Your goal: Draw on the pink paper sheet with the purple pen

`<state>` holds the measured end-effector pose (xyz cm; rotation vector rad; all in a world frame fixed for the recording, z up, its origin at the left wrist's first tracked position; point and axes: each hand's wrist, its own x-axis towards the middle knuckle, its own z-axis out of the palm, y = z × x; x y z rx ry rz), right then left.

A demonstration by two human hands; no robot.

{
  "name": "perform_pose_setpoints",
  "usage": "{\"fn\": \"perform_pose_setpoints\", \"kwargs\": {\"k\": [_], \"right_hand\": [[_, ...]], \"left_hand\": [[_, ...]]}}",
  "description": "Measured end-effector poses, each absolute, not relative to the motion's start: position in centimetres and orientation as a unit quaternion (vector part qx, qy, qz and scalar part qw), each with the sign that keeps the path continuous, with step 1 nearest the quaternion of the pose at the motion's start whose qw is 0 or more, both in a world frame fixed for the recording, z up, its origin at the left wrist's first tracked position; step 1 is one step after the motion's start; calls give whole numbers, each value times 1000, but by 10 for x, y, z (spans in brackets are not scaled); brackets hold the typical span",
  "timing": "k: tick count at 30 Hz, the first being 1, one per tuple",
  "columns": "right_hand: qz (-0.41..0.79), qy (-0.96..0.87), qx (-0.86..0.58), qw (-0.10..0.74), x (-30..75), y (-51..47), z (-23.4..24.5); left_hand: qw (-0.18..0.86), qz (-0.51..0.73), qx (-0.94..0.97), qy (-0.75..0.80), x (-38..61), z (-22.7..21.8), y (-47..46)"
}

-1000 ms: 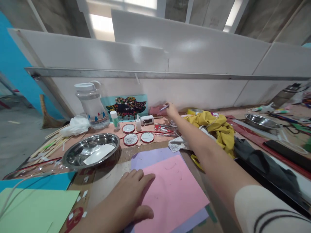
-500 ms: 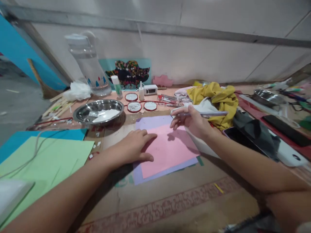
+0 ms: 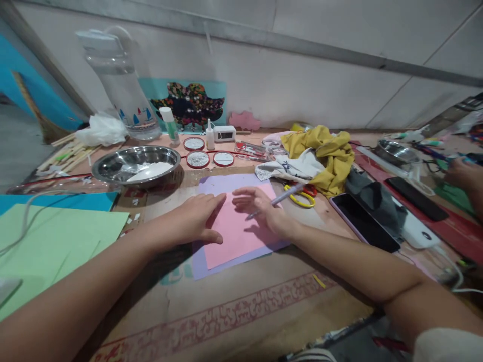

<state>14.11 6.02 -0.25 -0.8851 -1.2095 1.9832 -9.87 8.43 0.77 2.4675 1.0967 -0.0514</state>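
My left hand [image 3: 199, 216] rests with fingers spread on the left part of a pink sheet of paper [image 3: 230, 244]. Beneath the pink sheet lies a slightly larger purple sheet [image 3: 199, 264], its edges showing around it. Over the right side of the paper, my right hand [image 3: 264, 208] holds a slim grey-purple pen [image 3: 287, 194] between thumb and fingers. The pen slants, its tip pointing down to the left above the pink sheet. Whether the tip touches the paper I cannot tell. Yellow-handled scissors [image 3: 302, 201] lie just beyond my right hand.
A steel bowl [image 3: 138, 166] with white contents stands behind my left arm. Green paper [image 3: 75, 236] lies at left. Small red-rimmed dishes [image 3: 197, 159], a glue stick [image 3: 169, 125] and a water jug [image 3: 124, 90] stand behind. A phone [image 3: 364, 221] and yellow cloth [image 3: 324, 156] lie right; another person's hand [image 3: 466, 176] shows.
My right hand has come down and left over the pink sheet, and the pen has turned from level to slanting. The view has shifted right, bringing another person's hand in.
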Motion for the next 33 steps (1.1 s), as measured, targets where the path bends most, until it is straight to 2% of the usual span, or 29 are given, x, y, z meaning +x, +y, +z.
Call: {"fn": "perform_pose_setpoints", "kwargs": {"k": [4, 9, 16, 24, 28, 33], "right_hand": [[711, -510, -330, 354, 141, 61, -11], [564, -594, -378, 433, 151, 68, -13], [481, -639, -431, 417, 152, 72, -11], [460, -671, -443, 376, 142, 66, -15], [436, -687, -426, 395, 147, 72, 1], [253, -725, -434, 471, 187, 106, 34]], "left_hand": [[198, -32, 893, 402, -98, 12, 82], [190, -28, 889, 415, -100, 20, 80], [300, -18, 872, 386, -113, 20, 96], [285, -15, 872, 397, -114, 14, 98], [283, -11, 875, 393, -114, 14, 98], [287, -21, 875, 389, -109, 25, 94]]}}
